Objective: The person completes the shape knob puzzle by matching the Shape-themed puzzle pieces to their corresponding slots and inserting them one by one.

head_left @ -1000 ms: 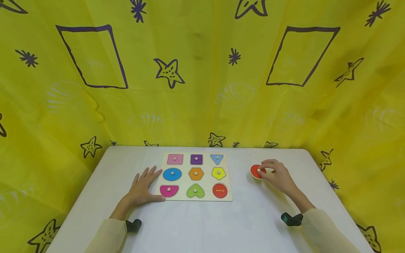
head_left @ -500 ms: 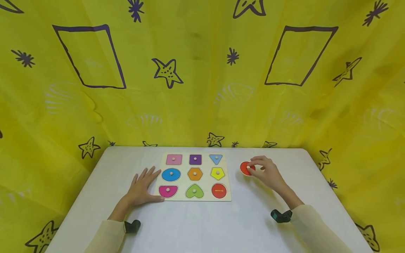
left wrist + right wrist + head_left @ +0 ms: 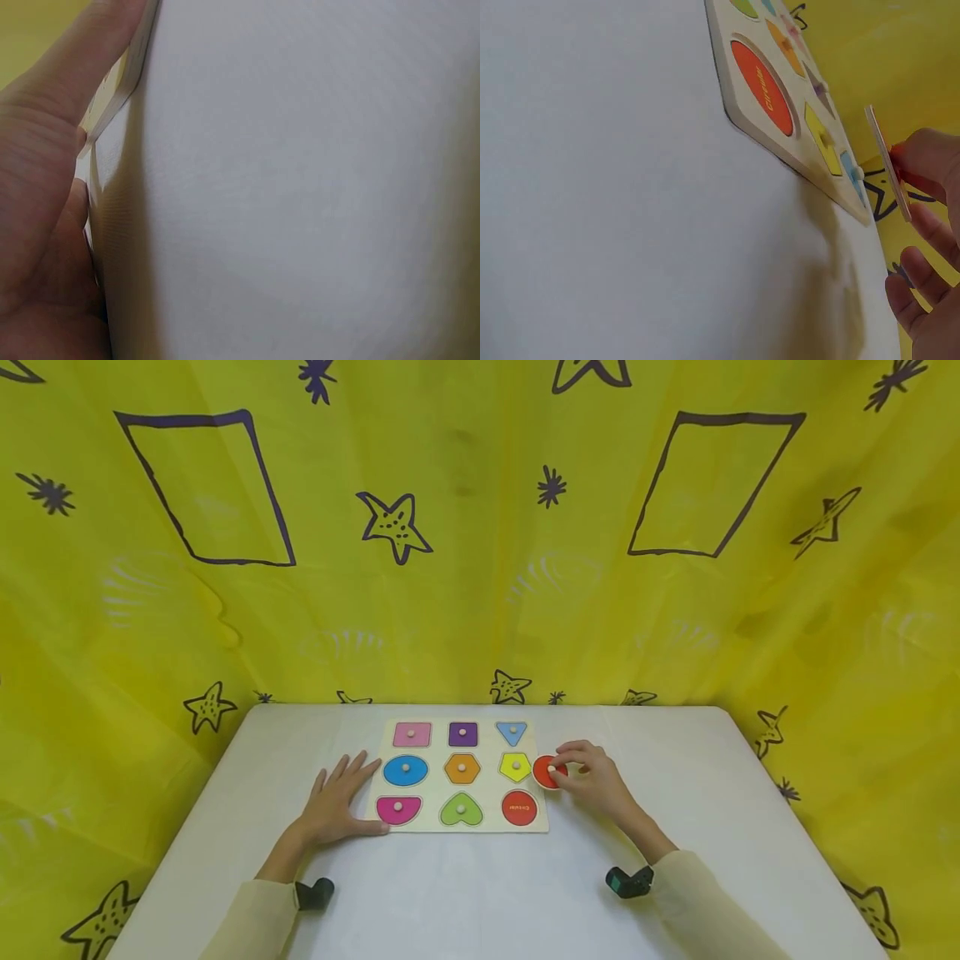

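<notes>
the right hand point(image 3: 596, 779) pinches the red circle piece point(image 3: 545, 772) by its knob, above the right edge of the puzzle board point(image 3: 465, 824), seemingly lifted. the left hand point(image 3: 335, 802) lies flat with fingers spread, touching the board's left edge on the white table point(image 3: 480, 893).

Both forearms reach out from the near edge, each in a pale sleeve with a small dark camera strapped under the wrist. The left hand point(image 3: 339, 802) lies flat, palm down, fingers straight and fanned toward the far side, thumb stretched out to the right. The right hand point(image 3: 592, 777) is out further to the right and angled inward, wrist lifted a little, fingers curled with thumb and fingertips pinched together at its left tip. Up close on the right wrist view, the thumb sits on top while the other fingers point(image 3: 922, 274) hang bent below it.
</notes>
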{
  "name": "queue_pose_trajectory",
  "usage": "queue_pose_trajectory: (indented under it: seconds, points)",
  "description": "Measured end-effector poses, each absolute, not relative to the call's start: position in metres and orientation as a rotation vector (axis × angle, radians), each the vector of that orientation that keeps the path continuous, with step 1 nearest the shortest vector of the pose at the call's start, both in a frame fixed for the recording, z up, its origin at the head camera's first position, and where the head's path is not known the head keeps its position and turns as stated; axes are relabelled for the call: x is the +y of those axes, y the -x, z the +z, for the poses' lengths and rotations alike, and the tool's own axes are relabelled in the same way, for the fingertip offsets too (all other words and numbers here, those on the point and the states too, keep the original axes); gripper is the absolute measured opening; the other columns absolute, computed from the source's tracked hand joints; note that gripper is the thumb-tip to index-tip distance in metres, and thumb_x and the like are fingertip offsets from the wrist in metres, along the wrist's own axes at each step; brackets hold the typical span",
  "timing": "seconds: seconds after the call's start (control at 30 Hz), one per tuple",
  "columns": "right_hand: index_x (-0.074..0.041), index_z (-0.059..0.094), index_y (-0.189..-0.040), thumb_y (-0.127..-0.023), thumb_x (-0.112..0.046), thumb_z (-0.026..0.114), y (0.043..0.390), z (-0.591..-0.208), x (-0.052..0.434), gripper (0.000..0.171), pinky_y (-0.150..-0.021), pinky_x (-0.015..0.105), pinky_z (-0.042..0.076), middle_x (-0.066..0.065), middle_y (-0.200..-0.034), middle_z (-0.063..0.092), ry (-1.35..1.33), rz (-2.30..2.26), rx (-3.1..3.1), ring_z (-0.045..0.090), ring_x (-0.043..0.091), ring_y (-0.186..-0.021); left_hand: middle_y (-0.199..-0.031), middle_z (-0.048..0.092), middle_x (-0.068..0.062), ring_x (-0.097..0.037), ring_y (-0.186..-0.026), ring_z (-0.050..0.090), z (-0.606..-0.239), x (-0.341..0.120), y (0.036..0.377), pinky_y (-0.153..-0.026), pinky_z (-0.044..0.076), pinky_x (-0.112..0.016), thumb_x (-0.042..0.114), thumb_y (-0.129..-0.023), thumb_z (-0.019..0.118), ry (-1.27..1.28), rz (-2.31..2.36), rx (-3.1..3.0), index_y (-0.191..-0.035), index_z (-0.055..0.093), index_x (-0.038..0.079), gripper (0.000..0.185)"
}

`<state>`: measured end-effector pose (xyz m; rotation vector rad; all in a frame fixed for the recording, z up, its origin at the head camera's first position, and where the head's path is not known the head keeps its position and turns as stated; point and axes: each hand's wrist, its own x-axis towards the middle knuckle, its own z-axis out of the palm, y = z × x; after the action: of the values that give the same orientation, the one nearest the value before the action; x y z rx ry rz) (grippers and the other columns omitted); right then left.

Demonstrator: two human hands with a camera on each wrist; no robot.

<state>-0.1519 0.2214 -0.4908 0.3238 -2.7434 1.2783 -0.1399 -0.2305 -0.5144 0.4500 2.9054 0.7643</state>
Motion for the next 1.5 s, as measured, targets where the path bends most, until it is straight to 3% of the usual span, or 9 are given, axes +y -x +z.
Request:
queue_pose_trajectory:
  seconds: [0.27,0.73,1.5]
  points:
    - [-0.014,0.080,-0.099,-0.089,-0.013,0.082,0.139,-0.506,0.200,0.010,-0.089,0.039,0.051,0.004,-0.121,0.066,-0.322,1.341,-2.757,0.053,0.026,-0.115,-0.167,0.025,-0.020,-0.048,-0.154,0.009,-0.513,-0.231,0.142,-0.118,-0.001,-0.072,0.062,-0.068,0.085,-0.446,0.746,2.913,-0.159,0.038,0.014,0.113]
    - [-0.018,0.080,-0.095,-0.087,-0.012,0.083,0.127,-0.513,0.183,0.011,-0.100,0.050,0.049,0.004,-0.124,0.063,-0.353,1.400,-2.730,0.048,0.027,-0.120,-0.166,0.026,-0.021,-0.050,-0.153,0.010,-0.508,-0.228,0.141,-0.118,0.000,-0.074,0.062,-0.068,0.085,-0.457,0.744,2.911,-0.159,0.039,0.013,0.113]
    - [-0.021,0.080,-0.089,-0.084,-0.014,0.086,0.122,-0.521,0.175,0.011,-0.093,0.044,0.047,0.007,-0.127,0.061,-0.387,1.256,-2.769,0.046,0.028,-0.117,-0.166,0.027,-0.022,-0.050,-0.153,0.011,-0.509,-0.229,0.140,-0.118,0.000,-0.074,0.061,-0.068,0.086,-0.447,0.750,2.913,-0.158,0.040,0.011,0.113]
